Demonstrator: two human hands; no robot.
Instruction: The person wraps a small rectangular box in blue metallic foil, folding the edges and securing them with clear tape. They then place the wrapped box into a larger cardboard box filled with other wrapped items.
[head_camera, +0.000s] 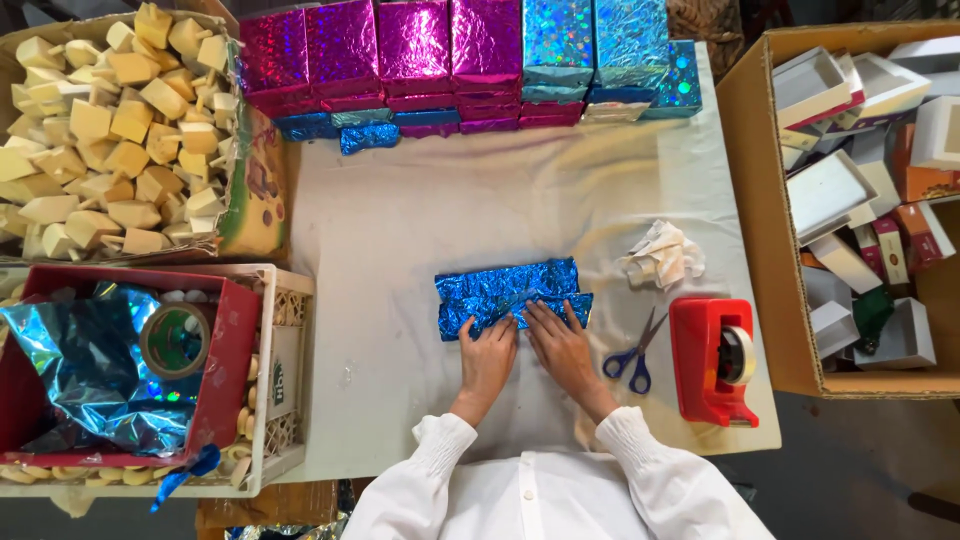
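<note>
One package (510, 295) wrapped in crinkled blue holographic foil, lying mid-table (400, 220) on white cloth. Left hand (488, 358) and right hand (560, 345), two in all, pressed flat on its near edge, fingers spread, each grip released, clasping nothing. One pair of blue-handled scissors (632, 358), one red tape dispenser (712, 360), one crumpled paper wad (662, 255) to the right. Stacked shiny pink and blue parcels (450, 60) behind, exact count hard to make out.
</note>
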